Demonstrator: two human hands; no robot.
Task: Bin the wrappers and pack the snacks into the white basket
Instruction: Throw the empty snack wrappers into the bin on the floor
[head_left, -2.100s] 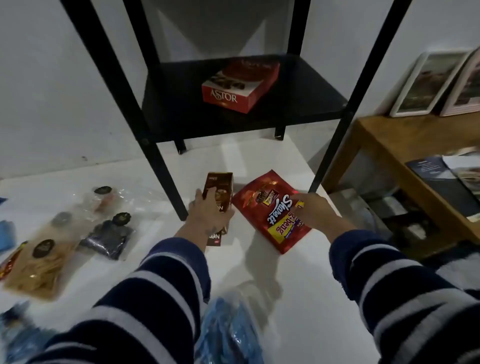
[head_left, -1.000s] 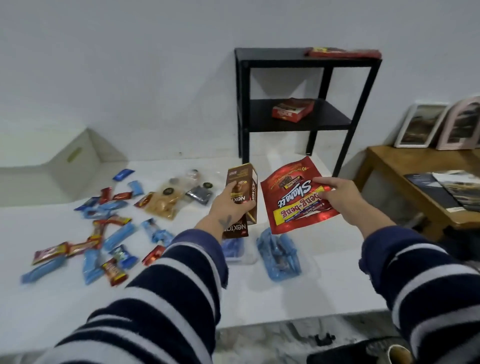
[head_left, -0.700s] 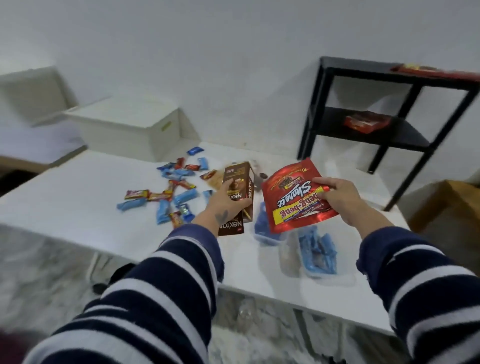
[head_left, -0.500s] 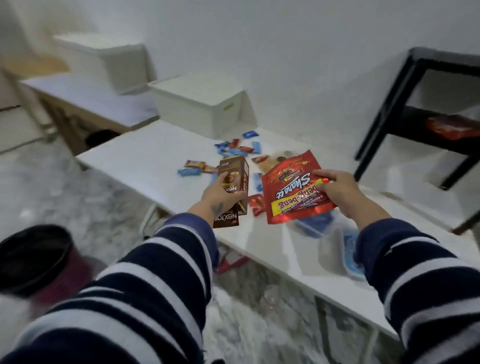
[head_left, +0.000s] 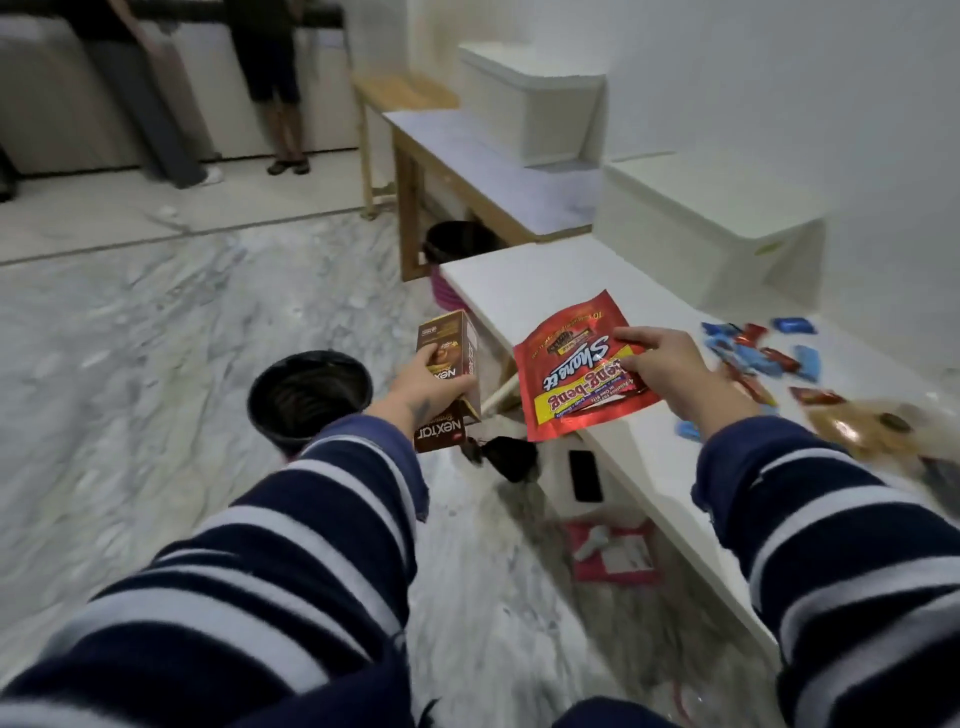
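My left hand (head_left: 426, 387) grips a brown Nextar box (head_left: 447, 379), held over the floor just right of a black bin (head_left: 309, 397). My right hand (head_left: 670, 371) pinches a flat red snack pouch (head_left: 571, 384) over the near-left corner of the white table (head_left: 524, 291). Small blue and red wrapped snacks (head_left: 758, 356) lie scattered on the table to the right of my right hand. A clear bag of brown snacks (head_left: 862, 431) lies blurred at the right edge. A white lidded container (head_left: 711, 228) stands at the table's far side.
A second black bin (head_left: 460, 241) stands under a wooden side table (head_left: 467, 171) that carries another white box (head_left: 530, 104). A black bag (head_left: 511, 457), a white box with a phone (head_left: 584, 475) and a pink item (head_left: 615, 558) lie under the table. People's legs (head_left: 280, 114) stand at the back left.
The view has swung left and down toward the floor. Both hands moved left with the box and pouch, and the black bin is now close beside my left hand.
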